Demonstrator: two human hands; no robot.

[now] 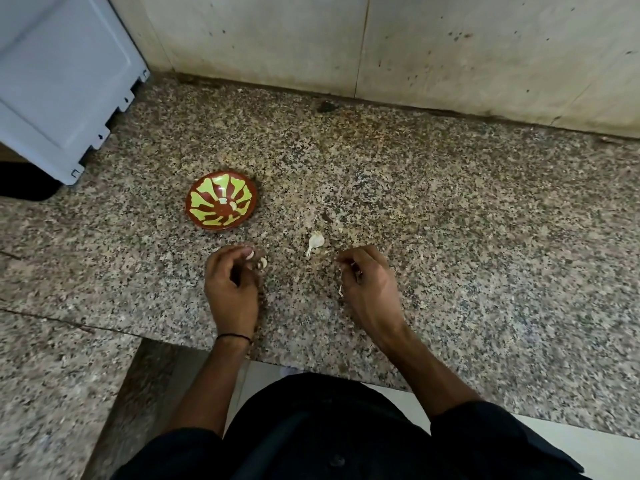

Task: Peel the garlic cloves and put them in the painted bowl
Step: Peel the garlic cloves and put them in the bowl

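Dark shirt (329, 427) fills the near edge, and beyond it your two hands hang low over the speckled worktop (450, 237). Your left hand (232, 285) (the one with the thin black wrist band (233, 337)) has its fingers curled and pinches a pale clove (251, 253) at the fingertips; a second pale piece (263, 262) sits just under them, clove or skin I can't tell. Your right hand (367, 282) is curled too, pinching skin scraps (353, 264). Between the hands and just ahead of the fingertips lies a loose clove (316, 241), unpeeled by the look of it, its long axis running roughly away from you, thin tail pointing back toward you and slightly to the left-hand side. It lies nearer your right fingertips than your left. The painted bowl (204, 188) stands ahead of your left hand, a little to its outer side and well apart from the right, with a few peeled pieces (233, 205) inside. My read: the left hand's clove needs only a short forward carry into the bowl, and the right, once rid of the skin, is better placed for the loose one.
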